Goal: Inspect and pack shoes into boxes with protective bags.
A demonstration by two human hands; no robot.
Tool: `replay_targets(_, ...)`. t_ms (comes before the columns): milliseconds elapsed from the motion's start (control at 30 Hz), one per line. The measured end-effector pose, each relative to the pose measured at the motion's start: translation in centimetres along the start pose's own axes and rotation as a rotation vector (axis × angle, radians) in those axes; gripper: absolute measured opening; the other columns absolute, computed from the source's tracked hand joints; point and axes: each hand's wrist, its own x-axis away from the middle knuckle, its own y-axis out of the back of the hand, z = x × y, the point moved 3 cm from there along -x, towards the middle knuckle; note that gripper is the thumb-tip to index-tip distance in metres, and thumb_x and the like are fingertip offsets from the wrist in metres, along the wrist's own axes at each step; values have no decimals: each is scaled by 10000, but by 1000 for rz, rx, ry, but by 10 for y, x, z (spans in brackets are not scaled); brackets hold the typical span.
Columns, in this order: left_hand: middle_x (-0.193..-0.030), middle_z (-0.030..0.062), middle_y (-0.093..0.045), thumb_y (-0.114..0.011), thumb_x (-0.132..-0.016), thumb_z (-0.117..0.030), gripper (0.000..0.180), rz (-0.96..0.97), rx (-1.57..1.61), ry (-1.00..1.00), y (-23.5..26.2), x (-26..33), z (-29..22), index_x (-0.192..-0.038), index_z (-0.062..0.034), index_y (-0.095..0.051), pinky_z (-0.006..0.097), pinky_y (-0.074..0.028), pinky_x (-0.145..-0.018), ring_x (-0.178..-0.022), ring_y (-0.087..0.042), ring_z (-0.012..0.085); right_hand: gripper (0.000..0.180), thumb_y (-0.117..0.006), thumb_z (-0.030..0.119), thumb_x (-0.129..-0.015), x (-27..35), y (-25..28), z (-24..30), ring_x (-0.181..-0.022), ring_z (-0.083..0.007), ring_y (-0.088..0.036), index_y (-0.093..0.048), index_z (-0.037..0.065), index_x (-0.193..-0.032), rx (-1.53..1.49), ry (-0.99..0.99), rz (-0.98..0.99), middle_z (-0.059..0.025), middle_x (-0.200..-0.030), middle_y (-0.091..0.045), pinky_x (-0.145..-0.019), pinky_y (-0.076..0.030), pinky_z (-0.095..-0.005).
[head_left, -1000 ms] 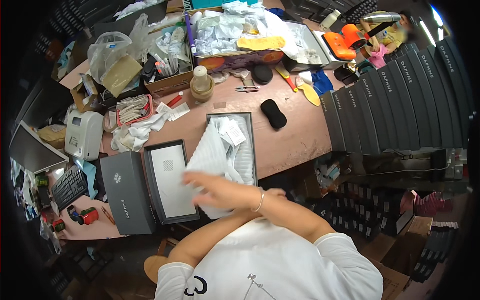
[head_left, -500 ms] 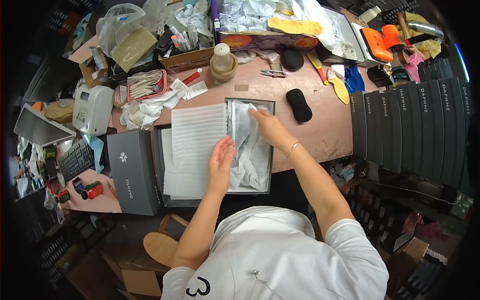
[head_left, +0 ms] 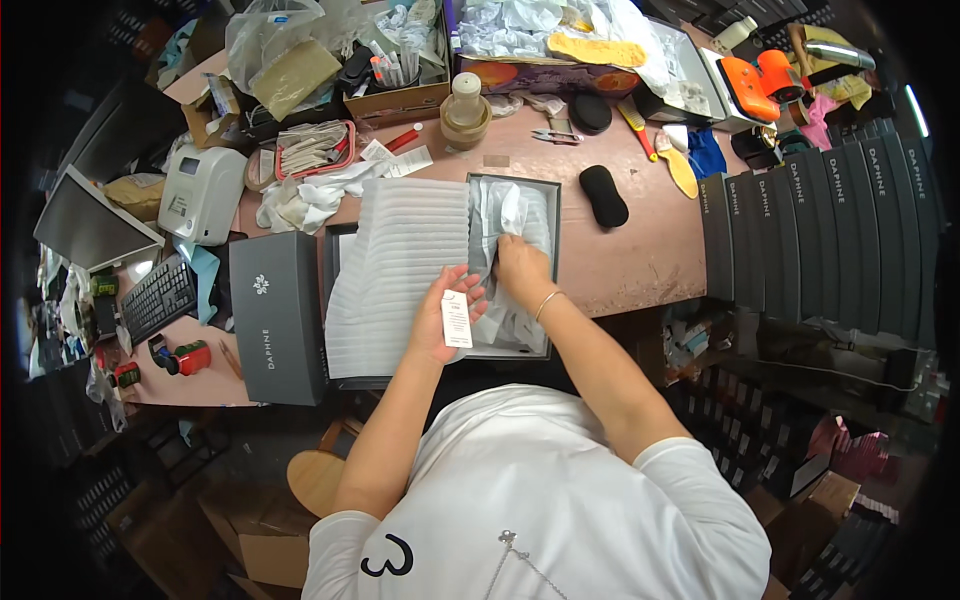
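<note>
A grey shoebox (head_left: 554,290) stands open on the pink table. Ribbed white foam sheeting (head_left: 395,285) covers its left part and white tissue-like wrapping (head_left: 515,335) fills its right part. My left hand (head_left: 435,320) is palm up over the foam, fingers loosely apart, with a small white hang tag (head_left: 456,320) held in its palm by a thin dark loop. My right hand (head_left: 522,270) is closed in the wrapping on the right side, its fingertips hidden. A white crumpled piece (head_left: 513,207) sticks up just beyond it. What lies beneath the wrapping is hidden.
The grey box lid (head_left: 275,320) stands left of the box. To the right are a black oval pad (head_left: 603,196) and a row of grey shoeboxes (head_left: 800,235). Behind are a glue pot (head_left: 465,112), snips (head_left: 556,136), a brush (head_left: 637,128) and a red basket (head_left: 315,150).
My right hand has drawn back toward me from the far end of the wrapping and closed. A white hang tag now shows in my left palm. The foam sheeting has shifted slightly.
</note>
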Motion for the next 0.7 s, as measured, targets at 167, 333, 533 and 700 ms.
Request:
replay_targets(167, -1122, 106, -558, -572, -925, -343, 426, 5, -137, -29, 4, -1, 2, -1219, -41, -512, 394, -498, -905, -1022, -567, 226, 138, -614, 96, -788, 15, 25, -12, -725, -359, -648, -591, 17, -899, -315, 59, -97, -184, -756, -652, -634, -503, -414)
replay_targets(333, -1190, 116, -537, -555, -942, -292, 374, 79, -41, 33, -17, 6, 7, -1234, -64, -504, 400, -484, -925, -1072, -554, 213, 127, -611, 67, -822, 54, 61, 27, -716, -277, -664, -582, -4, -923, -661, 53, 40, -159, -745, -638, -618, -500, -359)
replay_targets(533, -1028, 129, -621, -562, -884, -48, 308, -13, -96, -76, 12, 5, 8, -1187, -70, -514, 317, -570, -703, -810, -643, 206, 371, -656, 258, -830, 55, 24, 11, -784, -300, -674, -557, -32, -1038, -208, 25, 239, -182, -862, -658, -669, -519, -362)
replay_targets(700, -1012, 149, -618, -517, -858, 11, 349, -38, -19, -105, 10, 13, 2, -1198, -68, -501, 324, -570, -716, -825, -641, 228, 315, -683, 218, -736, 45, -36, 23, -840, -355, -654, -614, -14, -937, 76, 1, 84, -224, -922, -660, -692, -528, -433)
